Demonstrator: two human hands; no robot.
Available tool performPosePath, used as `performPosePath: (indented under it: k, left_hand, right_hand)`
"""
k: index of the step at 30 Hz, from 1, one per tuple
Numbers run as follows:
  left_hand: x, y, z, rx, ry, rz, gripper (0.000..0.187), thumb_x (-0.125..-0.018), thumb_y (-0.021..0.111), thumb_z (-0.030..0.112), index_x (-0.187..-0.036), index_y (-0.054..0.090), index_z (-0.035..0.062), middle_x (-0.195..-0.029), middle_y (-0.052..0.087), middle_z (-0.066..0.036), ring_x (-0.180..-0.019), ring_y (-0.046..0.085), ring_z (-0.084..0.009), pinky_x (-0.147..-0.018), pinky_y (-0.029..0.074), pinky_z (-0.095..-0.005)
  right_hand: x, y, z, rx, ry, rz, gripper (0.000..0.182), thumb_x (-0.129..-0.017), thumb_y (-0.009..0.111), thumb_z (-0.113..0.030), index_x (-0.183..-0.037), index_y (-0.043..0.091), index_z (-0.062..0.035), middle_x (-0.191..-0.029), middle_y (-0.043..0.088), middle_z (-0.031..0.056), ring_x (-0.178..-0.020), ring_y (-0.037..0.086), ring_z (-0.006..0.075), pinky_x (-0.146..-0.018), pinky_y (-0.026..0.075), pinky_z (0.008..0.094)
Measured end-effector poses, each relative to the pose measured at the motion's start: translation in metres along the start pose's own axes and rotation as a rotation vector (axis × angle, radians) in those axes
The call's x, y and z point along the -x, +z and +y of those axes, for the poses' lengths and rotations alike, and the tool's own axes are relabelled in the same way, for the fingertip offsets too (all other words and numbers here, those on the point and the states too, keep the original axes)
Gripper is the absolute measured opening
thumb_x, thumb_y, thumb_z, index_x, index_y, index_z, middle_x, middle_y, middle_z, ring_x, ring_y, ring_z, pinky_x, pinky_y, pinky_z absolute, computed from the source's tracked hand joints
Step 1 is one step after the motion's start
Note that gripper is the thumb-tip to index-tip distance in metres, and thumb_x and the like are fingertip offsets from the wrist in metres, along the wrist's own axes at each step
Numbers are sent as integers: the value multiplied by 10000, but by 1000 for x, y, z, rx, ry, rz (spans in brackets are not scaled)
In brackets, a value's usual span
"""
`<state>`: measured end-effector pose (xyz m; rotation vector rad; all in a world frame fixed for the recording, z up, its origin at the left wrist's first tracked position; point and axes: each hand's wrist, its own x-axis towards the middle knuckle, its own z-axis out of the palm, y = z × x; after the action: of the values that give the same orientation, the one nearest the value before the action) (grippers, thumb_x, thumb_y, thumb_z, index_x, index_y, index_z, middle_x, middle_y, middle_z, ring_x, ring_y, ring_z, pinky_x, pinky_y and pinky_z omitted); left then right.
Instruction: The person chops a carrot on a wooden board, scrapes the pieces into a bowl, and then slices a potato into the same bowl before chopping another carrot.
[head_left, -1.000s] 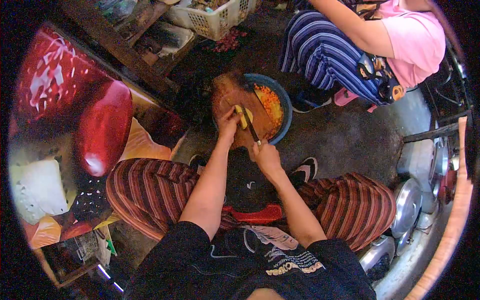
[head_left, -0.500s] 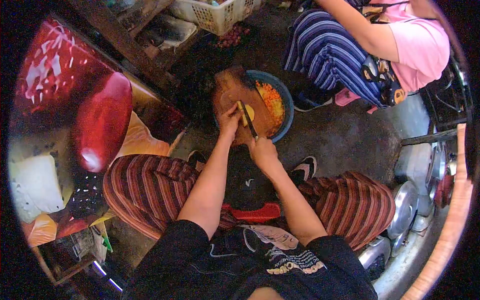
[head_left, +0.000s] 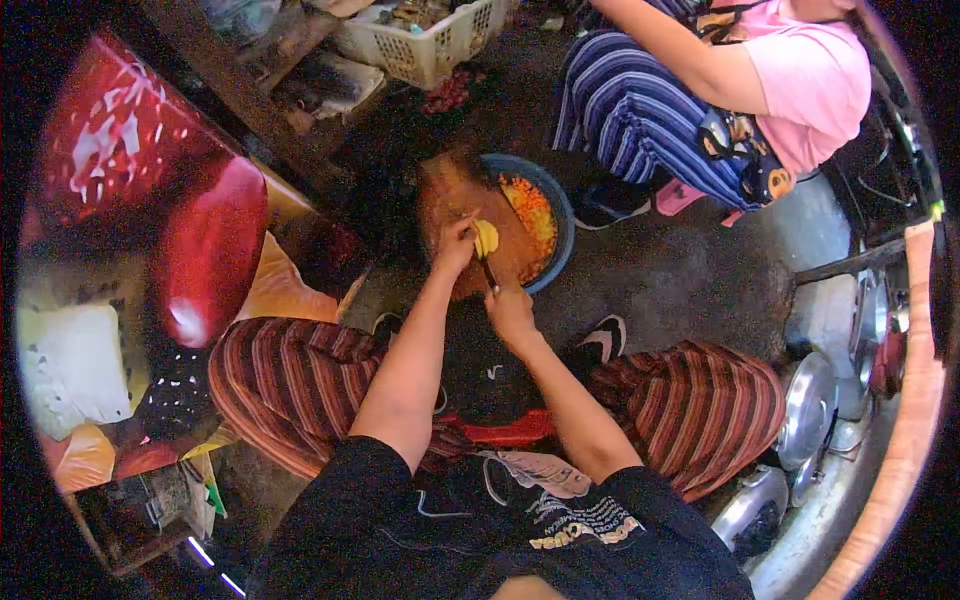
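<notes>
A wooden chopping board (head_left: pixel 508 248) rests across a blue basin (head_left: pixel 568 222). Yellow pieces that look like peeled potato (head_left: pixel 486 237) lie on the board, and the fingers of my left hand (head_left: pixel 455 246) are closed against their left side. My right hand (head_left: pixel 512 316) grips the handle of a knife (head_left: pixel 489 272) at the board's near edge. Its blade points away from me, at the potato, and part of it is hard to make out. Diced orange and yellow vegetables (head_left: pixel 537 222) show in the basin, right of the board.
Another person in striped trousers (head_left: pixel 630 110) sits at the upper right. A white plastic basket (head_left: pixel 430 50) stands at the back, with small red things (head_left: pixel 453 92) on the floor before it. Metal pot lids (head_left: pixel 808 410) are at the right. A printed banner (head_left: pixel 215 250) covers the left side.
The knife has come toward me and its blade has turned more upright beside the potato. My right hand has drawn slightly nearer and left. The whole view has shifted a little.
</notes>
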<state>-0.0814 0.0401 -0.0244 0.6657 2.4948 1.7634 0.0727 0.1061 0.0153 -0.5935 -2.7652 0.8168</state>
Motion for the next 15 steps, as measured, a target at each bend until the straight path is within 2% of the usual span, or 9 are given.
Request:
performPosePath:
  k: [4,6,7,9,10,11,12,13,15]
  left_hand:
    - [-11,-1,3,91,-113,-132,375,-802,539,31,-1150,595,159,-994,640,-150,-849,611,-189,-776,453,-284]
    - [-19,-5,32,-3,-428,-277,387,-756,579,64,-1126,611,173,-958,639,-182,-817,627,-230,-777,471,-331]
    - [-22,-6,46,-5,-426,-278,387,-756,579,64,-1126,611,173,-958,639,-182,-817,627,-230,-777,471,-331]
    - [-26,-5,68,-246,-488,-343,355,-719,576,91,-1067,638,114,-930,627,-220,-774,624,-289,-739,486,-393]
    - [-26,2,70,-247,-485,-344,355,-719,576,91,-1067,638,114,-930,627,-220,-774,624,-289,-739,486,-393]
    - [-24,8,71,-485,-343,-303,304,-701,583,92,-997,647,74,-880,623,-231,-755,618,-307,-723,485,-406]
    - [-24,13,69,-719,-197,-258,260,-683,590,93,-928,655,35,-831,620,-242,-736,612,-325,-708,485,-419]
    - [-22,17,61,-720,-198,-259,260,-683,590,93,-928,655,35,-831,620,-242,-736,612,-325,-708,485,-419]
    - [-16,24,46,-693,-142,-124,182,-641,644,79,-800,617,-5,-792,605,-232,-760,605,-328,-708,482,-422]
  right_hand:
    - [22,-45,-17,-56,136,-143,277,-820,565,-227,-938,572,25,-821,598,250,-774,585,411,-700,467,487]
    - [25,-74,-19,-71,-7,-138,298,-834,543,-244,-938,567,34,-830,606,248,-786,587,413,-679,480,472]
    - [26,-89,-20,-77,-53,-137,305,-838,536,-250,-938,566,37,-833,609,247,-791,588,414,-672,484,466]
    - [17,-122,-26,-86,326,-671,578,-861,450,-425,-1332,308,-121,-992,577,271,-957,556,413,-855,440,454]
    - [13,-141,-30,-96,363,-720,520,-862,451,-406,-1270,387,-90,-953,589,266,-898,582,397,-820,459,449]
    - [10,-159,-34,-105,399,-768,476,-864,451,-388,-1209,466,-60,-914,602,261,-840,609,382,-785,479,443]
    - [7,-168,-26,-107,386,-836,374,-862,485,-350,-1004,493,-5,-765,579,195,-677,587,300,-623,475,409]
    - [5,-173,-18,-110,373,-907,368,-861,518,-313,-800,520,50,-616,557,129,-513,565,219,-462,471,374]
    - [2,-183,-7,-96,431,-872,364,-864,512,-306,-788,495,49,-589,519,112,-476,525,205,-439,455,363]
